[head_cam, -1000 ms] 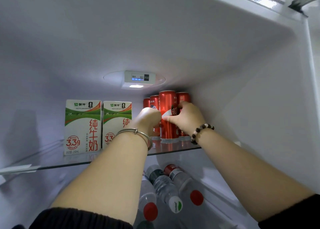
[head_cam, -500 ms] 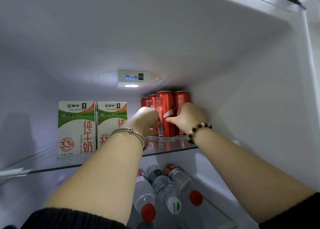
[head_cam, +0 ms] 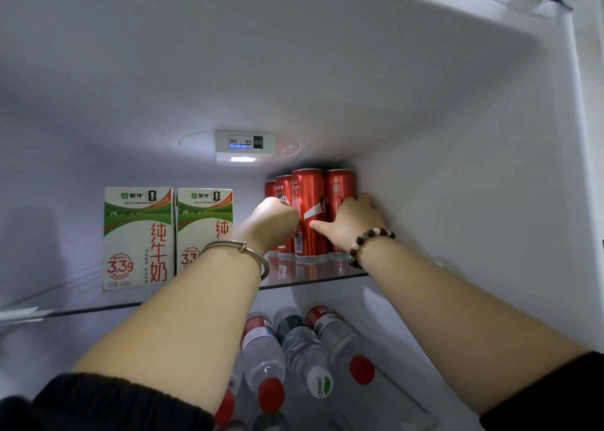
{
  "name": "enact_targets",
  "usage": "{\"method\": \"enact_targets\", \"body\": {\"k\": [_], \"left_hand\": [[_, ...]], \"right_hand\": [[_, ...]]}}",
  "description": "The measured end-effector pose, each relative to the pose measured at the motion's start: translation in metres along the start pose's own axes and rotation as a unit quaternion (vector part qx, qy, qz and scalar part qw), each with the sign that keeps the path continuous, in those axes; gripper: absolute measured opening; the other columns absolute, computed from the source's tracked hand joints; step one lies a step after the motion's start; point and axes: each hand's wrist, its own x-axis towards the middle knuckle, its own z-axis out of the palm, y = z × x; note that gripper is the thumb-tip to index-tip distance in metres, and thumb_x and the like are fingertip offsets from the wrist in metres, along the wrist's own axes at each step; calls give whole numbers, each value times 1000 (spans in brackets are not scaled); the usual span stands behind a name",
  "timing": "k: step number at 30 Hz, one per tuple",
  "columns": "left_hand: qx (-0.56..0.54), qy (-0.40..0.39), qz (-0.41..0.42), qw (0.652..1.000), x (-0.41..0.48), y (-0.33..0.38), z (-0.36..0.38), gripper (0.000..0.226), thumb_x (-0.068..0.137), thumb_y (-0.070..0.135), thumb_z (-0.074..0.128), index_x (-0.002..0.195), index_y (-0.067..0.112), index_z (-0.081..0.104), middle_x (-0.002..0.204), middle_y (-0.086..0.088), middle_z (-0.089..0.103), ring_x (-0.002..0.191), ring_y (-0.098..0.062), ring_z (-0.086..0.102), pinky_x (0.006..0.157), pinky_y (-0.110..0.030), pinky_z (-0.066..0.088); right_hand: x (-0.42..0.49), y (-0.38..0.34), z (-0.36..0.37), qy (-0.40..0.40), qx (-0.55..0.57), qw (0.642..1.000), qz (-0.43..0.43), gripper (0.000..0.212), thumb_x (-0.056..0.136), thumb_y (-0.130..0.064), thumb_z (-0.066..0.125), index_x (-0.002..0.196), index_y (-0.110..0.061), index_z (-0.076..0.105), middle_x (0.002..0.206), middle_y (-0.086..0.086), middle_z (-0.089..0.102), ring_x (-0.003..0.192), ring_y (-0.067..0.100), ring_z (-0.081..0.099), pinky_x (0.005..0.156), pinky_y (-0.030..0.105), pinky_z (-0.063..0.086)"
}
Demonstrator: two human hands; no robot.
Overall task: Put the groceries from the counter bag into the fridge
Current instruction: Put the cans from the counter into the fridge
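Several tall red cans point(head_cam: 309, 202) stand in a tight cluster at the back right of the glass shelf point(head_cam: 313, 275). My left hand point(head_cam: 274, 216) is curled against the cluster's left side, its fingers hidden around a rear-left can point(head_cam: 283, 187). My right hand point(head_cam: 353, 223) wraps the rightmost can point(head_cam: 340, 185). Its thumb rests on the front can and its fingertips are near the fridge's right wall. Two green-and-white milk cartons point(head_cam: 139, 238) stand side by side on the left of the same shelf.
Several water bottles point(head_cam: 302, 345) with red and white caps lie on the level below. A control panel with a light point(head_cam: 243, 143) sits on the back wall above the cans. The fridge's right wall point(head_cam: 457, 218) is close beside the cans. The bag is out of view.
Both hands held the front can a second ago. My right hand has since slid right onto the rightmost can, and the front can has turned and sits further back.
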Motion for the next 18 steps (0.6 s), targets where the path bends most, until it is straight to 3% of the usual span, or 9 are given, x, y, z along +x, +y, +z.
{"method": "enact_targets", "body": {"k": [4,7,9,12,15,18], "left_hand": [[77,-2,-10,997,-2,4,5,31,98,14,46,127,5,49,122,-13,57,110,-24,58,96,-37,49],[115,20,0,993,-12,11,4,29,97,11,45,124,3,51,122,-14,58,109,-25,58,96,-36,49],[141,51,13,989,-20,17,2,26,96,9,44,119,3,55,118,-13,60,96,-20,59,82,-29,53],[232,83,80,966,-41,24,-3,28,96,13,45,121,13,57,119,-6,60,86,-15,56,59,-20,42],[330,133,178,917,-75,20,-7,31,96,17,43,124,18,57,123,-7,61,96,-22,59,73,-28,47],[300,198,307,881,-114,7,-6,33,97,20,46,128,14,54,124,-8,60,108,-26,58,86,-36,48]], "right_hand": [[1,-2,-11,-46,-16,999,-10,73,83,-59,56,133,-8,41,131,14,41,109,28,54,90,38,46],[-4,0,-17,-57,0,998,-2,61,87,-55,52,124,-7,49,124,15,51,104,28,56,82,35,47],[-12,3,-20,-47,27,998,19,53,90,-49,50,122,-8,50,122,15,51,102,28,56,81,36,47],[-30,9,-30,-11,102,994,36,43,91,-40,49,120,-8,48,119,14,50,98,29,56,82,38,49],[-59,11,-44,50,148,987,23,39,93,-36,46,117,-6,48,117,13,50,99,30,56,83,43,50],[-93,12,-58,53,144,988,0,38,95,-33,41,120,-5,45,121,14,50,104,30,53,84,39,47]]}}
